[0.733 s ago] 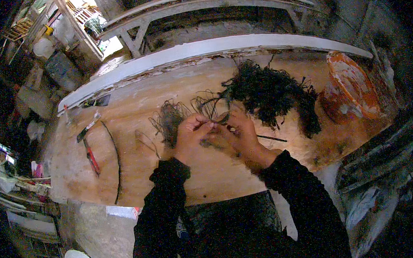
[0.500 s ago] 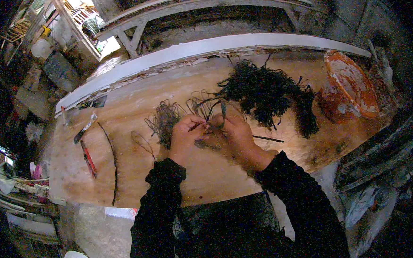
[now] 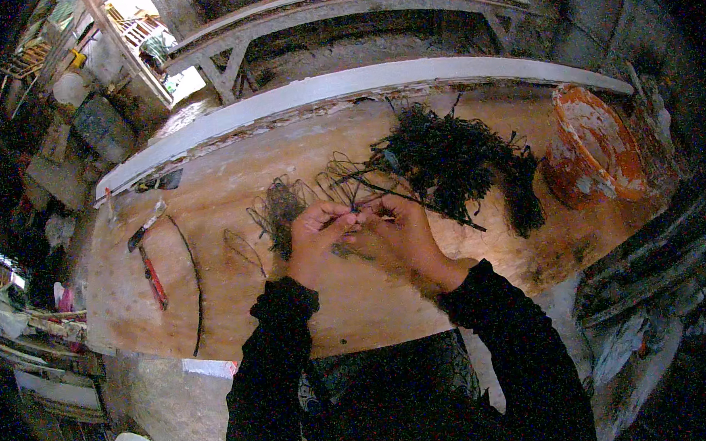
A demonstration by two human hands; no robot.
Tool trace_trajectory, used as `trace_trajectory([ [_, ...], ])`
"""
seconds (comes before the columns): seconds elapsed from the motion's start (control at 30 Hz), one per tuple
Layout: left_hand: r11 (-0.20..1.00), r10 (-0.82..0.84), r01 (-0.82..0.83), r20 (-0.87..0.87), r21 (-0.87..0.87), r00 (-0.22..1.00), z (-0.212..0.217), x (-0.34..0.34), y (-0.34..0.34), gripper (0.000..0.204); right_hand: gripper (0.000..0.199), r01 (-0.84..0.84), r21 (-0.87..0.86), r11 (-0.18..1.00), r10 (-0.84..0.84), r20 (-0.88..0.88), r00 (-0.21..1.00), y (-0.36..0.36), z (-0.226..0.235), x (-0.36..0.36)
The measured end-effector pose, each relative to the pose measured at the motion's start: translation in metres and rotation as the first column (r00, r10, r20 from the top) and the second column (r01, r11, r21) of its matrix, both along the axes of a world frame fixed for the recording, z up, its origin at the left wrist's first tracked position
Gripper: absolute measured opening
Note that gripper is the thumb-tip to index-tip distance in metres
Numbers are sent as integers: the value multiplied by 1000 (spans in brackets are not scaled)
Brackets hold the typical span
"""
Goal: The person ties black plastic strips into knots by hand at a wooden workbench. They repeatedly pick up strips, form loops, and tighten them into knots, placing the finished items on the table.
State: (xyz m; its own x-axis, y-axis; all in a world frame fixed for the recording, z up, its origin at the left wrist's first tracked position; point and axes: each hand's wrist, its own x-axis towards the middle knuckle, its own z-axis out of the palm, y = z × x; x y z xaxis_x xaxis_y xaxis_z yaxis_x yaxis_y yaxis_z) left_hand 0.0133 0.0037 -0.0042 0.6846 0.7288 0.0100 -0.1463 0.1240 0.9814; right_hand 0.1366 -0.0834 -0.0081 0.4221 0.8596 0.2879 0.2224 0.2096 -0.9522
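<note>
My left hand [image 3: 315, 232] and my right hand [image 3: 406, 229] meet over the middle of the table, fingertips pinched close together. Between them they grip a thin black strip [image 3: 425, 202], whose free part slants out past my right hand to the right. Just beyond the fingers, thin wire-like loops [image 3: 335, 171] lie on the wood. A tangle of similar dark loops [image 3: 278, 205] sits behind my left hand, partly covered by it. To the right rests a big heap of black knotted strips [image 3: 454, 154]. Fingers hide the exact point where the strip is held.
The wooden table [image 3: 254, 315] has a white raised board [image 3: 320, 83] along its far edge. At left lie a red-handled tool [image 3: 155, 281], a blade-like tool [image 3: 146, 227] and a long black strip [image 3: 198, 286]. An orange, white-crusted bucket [image 3: 564, 171] leans at right. Beyond stands a bench [image 3: 356, 8].
The strip's raised loop above my fingers has come down, and the strip now runs straighter to the right. My fingertips have drawn closer together, while both forearms stay nearly in place.
</note>
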Motion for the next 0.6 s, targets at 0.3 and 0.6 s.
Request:
trace_trajectory([
  [0.3,1000,31,-31,41,-3,999,-4,0,2,10,14,-218,-25,976,200,-309,930,5,-4,9],
  [0.6,998,-32,36,73,-51,997,-3,-1,-1,10,9,-49,200,979,0,238,971,-4,6,0],
])
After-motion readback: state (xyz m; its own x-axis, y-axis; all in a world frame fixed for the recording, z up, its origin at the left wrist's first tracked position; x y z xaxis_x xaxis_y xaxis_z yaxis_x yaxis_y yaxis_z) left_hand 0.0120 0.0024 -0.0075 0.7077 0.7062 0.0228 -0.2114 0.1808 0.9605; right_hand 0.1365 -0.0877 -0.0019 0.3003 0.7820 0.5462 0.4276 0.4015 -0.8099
